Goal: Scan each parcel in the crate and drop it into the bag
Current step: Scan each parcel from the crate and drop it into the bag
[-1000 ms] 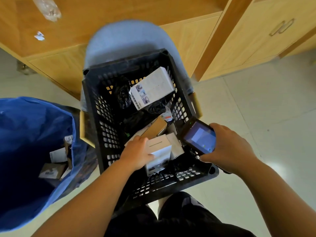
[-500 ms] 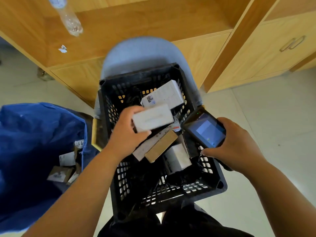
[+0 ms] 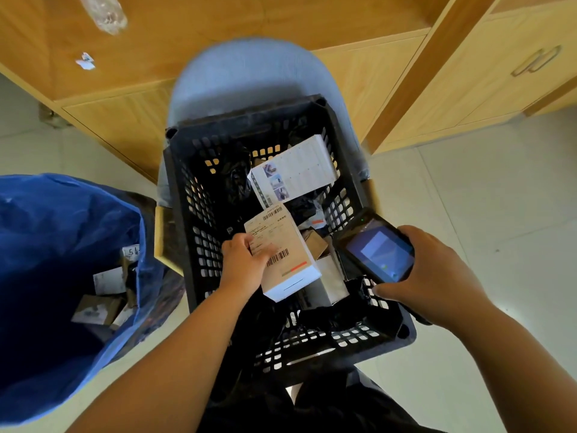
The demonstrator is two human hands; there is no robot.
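Black crate (image 3: 199,214), parcel held over it w/ label up.
L hand (image 3: 243,264) grasping white parcel (image 3: 282,254) by its left edge, barcodes facing up; R hand (image 3: 427,276) clenched round scanner (image 3: 374,248), screen lit, just right of parcel. Blue bag (image 3: 46,239) open at left, boxes inside.

- My one camera sits on my head and looks steeply down and forward onto the black crate (image 3: 199,195), close in.
- The crate fills the middle; my forearms enter from the bottom edge towards it.
- Left of the crate lies the blue bag (image 3: 62,220); beyond it, wooden cabinets (image 3: 468,89).
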